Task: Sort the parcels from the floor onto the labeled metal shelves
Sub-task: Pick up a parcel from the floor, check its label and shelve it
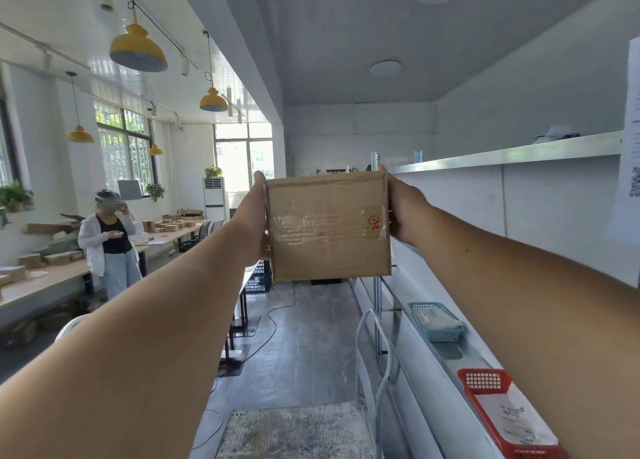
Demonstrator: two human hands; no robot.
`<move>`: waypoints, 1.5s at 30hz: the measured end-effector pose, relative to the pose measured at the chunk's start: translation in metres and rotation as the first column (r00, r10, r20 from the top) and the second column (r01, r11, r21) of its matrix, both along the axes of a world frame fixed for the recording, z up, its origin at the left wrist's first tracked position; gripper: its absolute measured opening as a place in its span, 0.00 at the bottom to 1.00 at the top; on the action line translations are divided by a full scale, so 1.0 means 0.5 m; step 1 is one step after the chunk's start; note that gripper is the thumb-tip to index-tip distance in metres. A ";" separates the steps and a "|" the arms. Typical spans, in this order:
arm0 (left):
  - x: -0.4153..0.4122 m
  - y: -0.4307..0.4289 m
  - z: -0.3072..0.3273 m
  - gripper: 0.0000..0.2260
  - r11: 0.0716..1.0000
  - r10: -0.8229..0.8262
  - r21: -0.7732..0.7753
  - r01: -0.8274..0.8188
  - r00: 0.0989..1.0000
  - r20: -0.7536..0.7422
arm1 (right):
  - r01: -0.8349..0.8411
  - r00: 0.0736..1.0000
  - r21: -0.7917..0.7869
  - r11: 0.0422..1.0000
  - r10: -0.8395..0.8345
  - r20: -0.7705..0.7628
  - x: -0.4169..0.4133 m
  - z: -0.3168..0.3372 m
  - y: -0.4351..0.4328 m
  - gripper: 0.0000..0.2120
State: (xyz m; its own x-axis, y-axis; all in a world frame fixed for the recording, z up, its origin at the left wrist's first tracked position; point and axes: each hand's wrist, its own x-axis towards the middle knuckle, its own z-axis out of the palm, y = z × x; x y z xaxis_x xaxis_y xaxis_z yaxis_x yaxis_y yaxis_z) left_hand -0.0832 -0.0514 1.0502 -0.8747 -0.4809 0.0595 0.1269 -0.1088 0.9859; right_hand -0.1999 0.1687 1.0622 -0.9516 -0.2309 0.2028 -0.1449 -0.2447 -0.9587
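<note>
The person holds one cardboard parcel (329,226) out at arm's length, well above the floor and about level with the upper board of the metal shelves (502,154) on the right. The left hand (254,216) grips its left side and the right hand (403,213) its right side, each with a thumb tip showing over the top edge. The taped face with a red handwritten mark (374,223) is turned toward the camera.

The step in hand looks like reading that mark to decide where the parcel belongs; the placing itself is not yet done. The next move probably calls for matching the mark to a shelf label, then swinging the parcel to the right and setting it flat on the chosen board. No shelf labels can be read from here.

Counted: one parcel in the hands and two hands on it. Two shelf levels show plainly; the lower one carries two baskets, one blue basket (436,322) and one red basket (498,413) nearer the camera, each with papers or packets inside. Four yellow pendant lamps (138,48) hang on the left. One other person (109,240) stands beside a long table (45,282) loaded with more cardboard boxes, too many and too small to count.
</note>
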 end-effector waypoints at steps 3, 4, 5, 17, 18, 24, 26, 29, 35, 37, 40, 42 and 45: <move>0.003 -0.001 -0.001 0.47 1.000 0.004 0.017 -0.004 1.000 0.002 | -0.023 1.000 0.015 1.000 0.023 0.015 0.005 0.002 -0.001 0.18; 0.009 0.006 0.000 0.45 1.000 0.012 0.010 -0.012 1.000 0.004 | -0.037 0.999 0.043 0.998 0.036 0.025 0.008 0.005 0.000 0.19; 0.012 0.010 0.000 0.43 1.000 0.023 -0.001 -0.023 1.000 0.004 | -0.058 0.998 0.087 0.994 0.055 0.040 0.011 0.008 0.001 0.21; 0.013 0.006 -0.012 0.31 0.996 0.083 0.030 -0.081 0.993 -0.084 | -0.181 0.982 0.228 0.957 0.163 0.098 0.020 0.012 0.022 0.12; 0.013 0.003 -0.013 0.33 0.996 0.086 0.045 -0.082 0.993 -0.086 | -0.172 0.983 0.199 0.965 0.155 0.095 0.014 0.010 0.021 0.15; 0.017 -0.005 -0.015 0.36 0.997 0.065 0.046 -0.061 0.994 -0.092 | -0.160 0.985 0.099 0.982 0.152 0.077 0.008 0.002 0.019 0.16; 0.019 -0.006 -0.017 0.37 0.997 0.060 0.047 -0.056 0.994 -0.092 | -0.164 0.985 0.109 0.981 0.157 0.066 0.005 0.003 0.020 0.24; 0.023 -0.005 -0.016 0.38 0.999 0.041 0.038 -0.038 0.995 -0.088 | -0.156 0.987 0.125 0.980 0.151 0.046 0.005 0.003 0.022 0.25; 0.027 -0.003 -0.009 0.36 1.000 0.021 0.000 -0.022 0.995 -0.094 | -0.152 0.988 0.146 0.977 0.153 0.004 0.018 0.001 0.022 0.21; 0.028 -0.002 -0.011 0.35 1.000 0.012 0.005 -0.012 0.995 -0.102 | -0.147 0.989 0.130 0.981 0.147 0.012 0.021 -0.001 0.021 0.22; 0.029 0.000 -0.015 0.32 1.000 -0.003 0.019 0.005 0.994 -0.107 | -0.143 0.990 0.108 0.984 0.142 0.021 0.025 -0.003 0.017 0.23; 0.027 0.000 -0.016 0.30 0.999 0.002 0.035 0.002 0.995 -0.104 | -0.141 0.990 0.090 0.986 0.139 0.029 0.027 -0.004 0.015 0.23; 0.030 0.003 -0.016 0.29 0.999 0.019 0.033 -0.016 0.996 -0.092 | -0.144 0.989 0.080 0.986 0.141 0.040 0.035 -0.003 0.013 0.22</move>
State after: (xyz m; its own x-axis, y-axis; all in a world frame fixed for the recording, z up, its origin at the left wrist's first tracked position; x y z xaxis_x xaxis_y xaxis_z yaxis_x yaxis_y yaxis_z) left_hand -0.0684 -0.0498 1.0421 -0.8579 -0.4988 0.1237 0.2193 -0.1377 0.9659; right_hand -0.1825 0.1751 1.0608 -0.9138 -0.3793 0.1453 -0.0811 -0.1799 -0.9803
